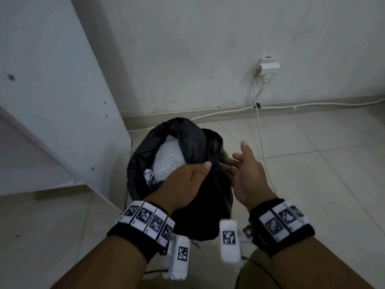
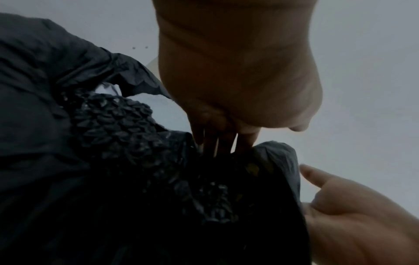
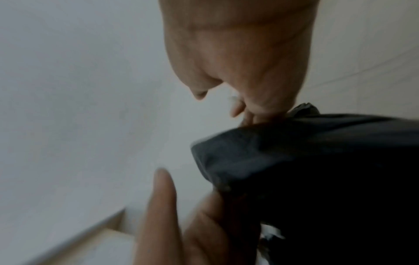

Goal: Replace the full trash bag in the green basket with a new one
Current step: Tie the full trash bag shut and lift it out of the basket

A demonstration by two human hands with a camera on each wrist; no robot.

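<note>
A black trash bag point(image 1: 143, 155) stuffed with bubble wrap point(image 1: 169, 161) and paper fills the green basket point(image 1: 225, 155), of which only a sliver shows at the right. My left hand point(image 1: 205, 166) pinches the bag's near-right rim, thumb on top, fingers hidden in the plastic. In the left wrist view its fingers point(image 2: 217, 141) dig into the bag's folds point(image 2: 113, 143). My right hand point(image 1: 237, 161) is spread open against the bag's right side. The right wrist view shows that hand point(image 3: 247, 111) at the edge of the bag point(image 3: 317, 161).
A white cabinet point(image 1: 62, 101) stands close on the left of the basket. A wall socket point(image 1: 267, 67) with a plug sits behind, and its cable point(image 1: 260, 126) runs down across the tiled floor point(image 1: 323, 174) to the right.
</note>
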